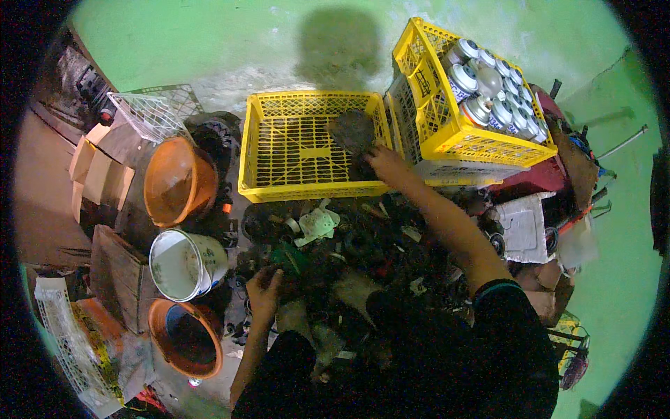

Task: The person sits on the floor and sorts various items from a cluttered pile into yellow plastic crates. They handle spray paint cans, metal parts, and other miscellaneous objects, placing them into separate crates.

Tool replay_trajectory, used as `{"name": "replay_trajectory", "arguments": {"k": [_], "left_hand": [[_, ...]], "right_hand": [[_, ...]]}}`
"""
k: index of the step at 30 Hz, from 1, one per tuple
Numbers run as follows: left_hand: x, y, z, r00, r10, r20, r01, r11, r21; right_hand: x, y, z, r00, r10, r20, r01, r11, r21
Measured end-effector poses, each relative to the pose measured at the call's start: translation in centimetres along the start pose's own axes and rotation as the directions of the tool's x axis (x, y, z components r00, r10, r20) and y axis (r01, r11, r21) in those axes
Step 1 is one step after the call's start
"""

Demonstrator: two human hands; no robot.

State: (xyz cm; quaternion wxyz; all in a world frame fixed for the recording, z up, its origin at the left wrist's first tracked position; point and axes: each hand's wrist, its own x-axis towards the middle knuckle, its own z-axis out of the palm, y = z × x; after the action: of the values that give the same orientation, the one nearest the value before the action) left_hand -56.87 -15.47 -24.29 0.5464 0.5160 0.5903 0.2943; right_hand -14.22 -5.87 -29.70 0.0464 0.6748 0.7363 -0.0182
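My right hand (386, 165) reaches over the front right part of a yellow plastic crate (314, 191). Its fingertips meet the lower edge of a dark, rounded flat object (353, 132) in the crate; whether they grip it is unclear. Just below that object is a second dark patch, too dim to name. My left hand (263, 294) is low over a heap of dark mixed scrap (361, 241), thumb and fingers bent around something dark that cannot be made out. Near it in the heap lie a green piece (287, 257) and a pale, broken plastic part (318, 222).
A yellow crate of several white cans (502, 112) and a glass bulb stands stacked at right. Leftward are an orange basin (170, 183), a white bucket (178, 264) and another orange basin (214, 361). A green wall (209, 36) rises behind; a whitish panel (523, 228) leans right.
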Motion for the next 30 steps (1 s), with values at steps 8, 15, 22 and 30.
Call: {"name": "replay_trajectory", "arguments": {"k": [8, 15, 22, 30], "left_hand": [[-0.4, 0.5, -0.7, 0.998, 0.056, 0.009, -0.056, 0.996, 0.063], [-0.3, 1.1, -0.8, 0.999, 0.003, -0.048, 0.001, 0.996, 0.084], [5.4, -9.3, -6.7, 0.939, 0.266, -0.218, -0.244, 0.962, 0.121], [10.1, -12.4, -5.9, 0.933, 0.313, 0.176, -0.345, 0.647, 0.679]], "right_hand": [[0.6, 0.5, 0.9, 0.912, 0.141, 0.385, -0.211, 0.966, 0.147], [0.9, 0.2, 3.0, 0.964, 0.182, 0.195, -0.215, 0.963, 0.163], [-4.2, -4.2, -0.3, 0.896, 0.249, -0.368, -0.025, 0.854, 0.519], [-12.4, -13.2, -1.0, 0.893, -0.055, -0.448, 0.314, 0.788, 0.529]]}}
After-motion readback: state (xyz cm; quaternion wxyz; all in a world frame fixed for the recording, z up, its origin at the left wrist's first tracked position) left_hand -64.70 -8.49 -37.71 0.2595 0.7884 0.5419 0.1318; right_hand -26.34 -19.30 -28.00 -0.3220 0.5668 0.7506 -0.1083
